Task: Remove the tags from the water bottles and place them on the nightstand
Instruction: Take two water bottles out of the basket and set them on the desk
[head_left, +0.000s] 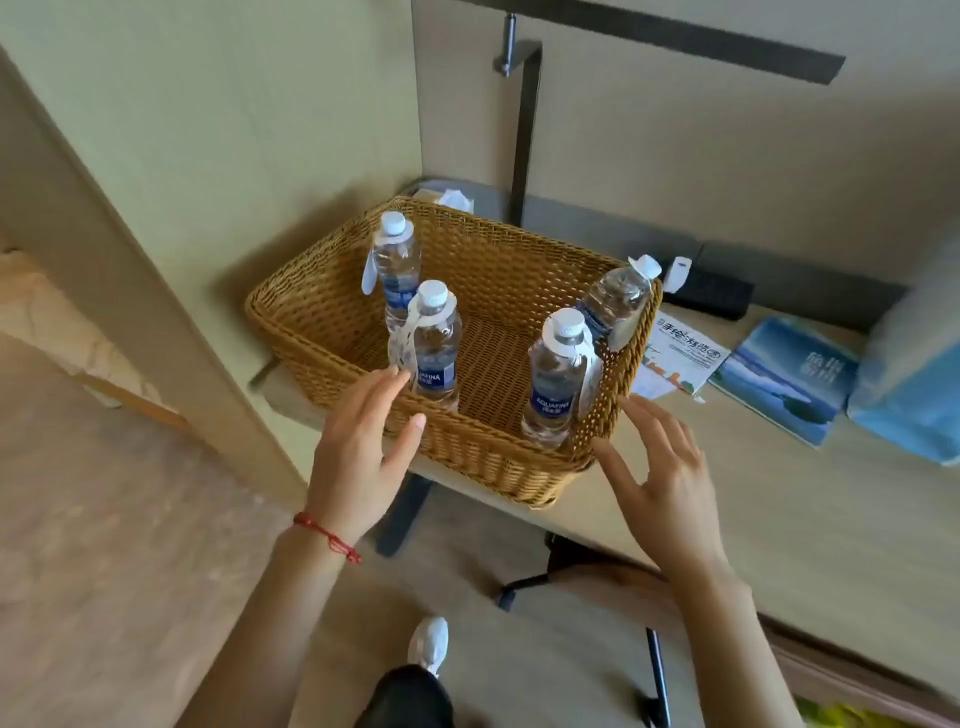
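Observation:
A woven wicker basket (483, 457) stands on the desk's left end and holds several clear water bottles with white caps and blue labels. Each bottle carries a white paper tag at its neck. One bottle (399, 270) stands at the back left, one (435, 348) at the front left, one (556, 379) at the front right, and one (615, 299) leans on the right rim. My left hand (363, 447) is open at the basket's near left corner, fingertips close to the front-left bottle's tag (402, 343). My right hand (660, 478) is open beside the near right corner.
The light wooden desk (779, 519) holds a leaflet (680, 353), a blue booklet (789, 379), a black box (711, 293) and a blue-white package (914, 384) to the right. A wall panel rises on the left. A chair base and my shoe show below.

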